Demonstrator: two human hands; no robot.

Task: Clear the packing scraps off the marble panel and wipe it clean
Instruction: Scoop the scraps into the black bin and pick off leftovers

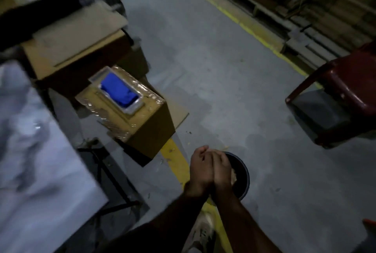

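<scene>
My left hand point(200, 169) and my right hand point(222, 171) are pressed palm to palm, fingers fairly straight, right above a dark round bin point(244, 175) on the floor. Pale scraps point(234, 176) show inside the bin beside my right hand. I see nothing held between the palms. The white-grey marble panel point(40, 151) fills the left side, blurred, resting on a black metal stand point(114, 181). A blue cloth point(120, 90) lies in a clear plastic tray point(97, 75) on top of a taped cardboard box point(148, 128), left of and beyond my hands.
Stacked cardboard sheets and boxes point(77, 35) stand at the upper left. A dark red plastic chair point(341, 94) is on the right. Wooden pallets point(305, 19) line the far right behind a yellow floor line point(254, 33). My shoe point(203, 230) is below the bin.
</scene>
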